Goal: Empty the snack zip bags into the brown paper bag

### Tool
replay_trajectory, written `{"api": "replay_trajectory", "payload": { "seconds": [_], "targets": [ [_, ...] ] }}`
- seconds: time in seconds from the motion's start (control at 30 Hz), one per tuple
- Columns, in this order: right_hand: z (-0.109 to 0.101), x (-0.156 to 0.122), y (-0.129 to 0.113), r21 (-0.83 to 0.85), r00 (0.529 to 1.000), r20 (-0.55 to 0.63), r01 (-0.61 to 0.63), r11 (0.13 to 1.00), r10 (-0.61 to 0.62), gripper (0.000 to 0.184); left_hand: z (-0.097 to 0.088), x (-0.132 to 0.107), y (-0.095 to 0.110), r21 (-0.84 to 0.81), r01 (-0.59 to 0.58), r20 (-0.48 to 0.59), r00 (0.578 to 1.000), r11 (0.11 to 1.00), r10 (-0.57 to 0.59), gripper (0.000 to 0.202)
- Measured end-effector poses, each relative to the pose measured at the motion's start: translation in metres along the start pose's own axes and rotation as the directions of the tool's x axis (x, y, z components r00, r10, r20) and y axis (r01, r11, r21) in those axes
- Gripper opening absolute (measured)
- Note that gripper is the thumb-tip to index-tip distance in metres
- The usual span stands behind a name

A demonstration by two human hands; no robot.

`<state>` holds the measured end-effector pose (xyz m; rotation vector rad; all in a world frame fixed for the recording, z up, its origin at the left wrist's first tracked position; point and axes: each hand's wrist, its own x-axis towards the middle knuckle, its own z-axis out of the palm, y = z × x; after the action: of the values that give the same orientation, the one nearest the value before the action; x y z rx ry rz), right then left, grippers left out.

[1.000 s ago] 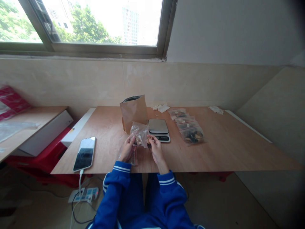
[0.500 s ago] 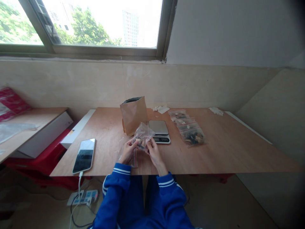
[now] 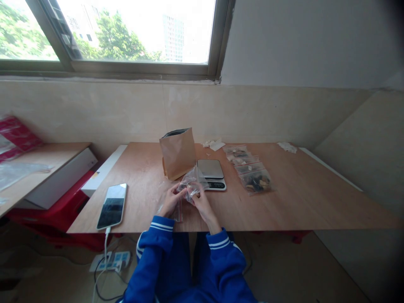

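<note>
Bare workroom: plywood table [image 3: 299, 202], digital scale [image 3: 211, 172], zip bags [image 3: 255, 182]

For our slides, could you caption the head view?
Left hand and right hand hold a clear plastic bag beside a digital scale on a plywood table.

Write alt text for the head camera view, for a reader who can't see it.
The left hand and right hand hold a crumpled clear plastic bag over a wooden table, just in front of a kitchen scale. A brown paper bag stands behind them, small zip bags lie in a row to the right, and a phone lies to the left.
</note>
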<state>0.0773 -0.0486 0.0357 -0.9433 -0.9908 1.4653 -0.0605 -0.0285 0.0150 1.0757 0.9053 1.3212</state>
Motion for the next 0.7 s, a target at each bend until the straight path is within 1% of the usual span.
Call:
{"api": "replay_trajectory", "payload": {
  "seconds": [0.13,0.23,0.43,0.6,0.7],
  "targets": [
    [-0.001,0.003,0.008,-0.094,0.998,-0.003,0.064,0.993,-0.065,0.049,0.0,0.0,-0.002,-0.039,0.018,-0.016,1.0,0.999,-0.019,0.053],
    [0.0,0.006,0.013,-0.147,0.995,-0.037,0.089,0.985,-0.096,0.049,-0.001,0.0,-0.004,-0.046,0.009,-0.052,0.999,0.999,-0.012,0.05],
    [0.002,0.009,0.015,-0.186,0.976,-0.134,0.144,0.972,-0.17,0.044,0.0,0.0,-0.003,-0.043,-0.014,-0.073,0.997,0.999,0.011,0.039],
    [0.004,0.01,0.017,-0.217,0.968,-0.171,0.144,0.965,-0.183,0.041,0.003,-0.002,0.001,-0.046,0.004,-0.078,0.997,0.999,-0.007,0.038],
    [0.003,0.01,0.017,-0.256,0.953,-0.208,0.164,0.953,-0.22,0.042,0.005,-0.003,0.003,-0.062,0.02,-0.097,0.995,0.998,-0.026,0.039]
  ]
}}
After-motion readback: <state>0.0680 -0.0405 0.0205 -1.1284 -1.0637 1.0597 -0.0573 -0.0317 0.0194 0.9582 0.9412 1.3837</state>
